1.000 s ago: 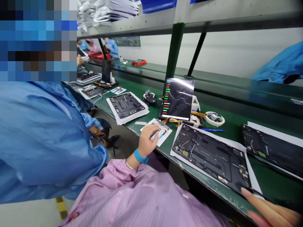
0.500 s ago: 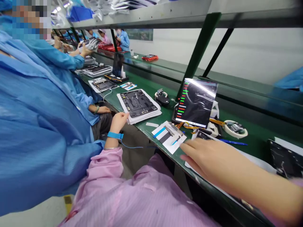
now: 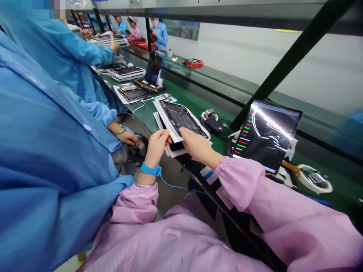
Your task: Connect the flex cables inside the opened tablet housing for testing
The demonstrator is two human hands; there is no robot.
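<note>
In the head view an opened tablet housing (image 3: pixel 181 119), dark inside with a white sheet under it, is tilted up from a stack of white sheets and tablet parts (image 3: pixel 177 153). My right hand (image 3: pixel 200 147) has its fingers closed on the near edge of this housing. Close by on the left, my left hand (image 3: pixel 157 149) is closed with fingertips pinched at the white sheet's near corner; what exactly lies between them is hard to make out. A blue wrist strap (image 3: pixel 150 169) with a thin cord circles my left wrist.
Right of the stack, a lit tablet screen (image 3: pixel 266 136) with coloured bars leans on a stand. A black round-ended device (image 3: pixel 213 125) and a white ring-shaped part (image 3: pixel 314 179) lie on the green bench. A co-worker in blue (image 3: pixel 56 151) sits close at left, that person's hand (image 3: pixel 126 136) resting low.
My right hand has moved left from above the bench to the stack and taken hold of the top tablet housing. That housing is now lifted and tilted. The view has shifted.
</note>
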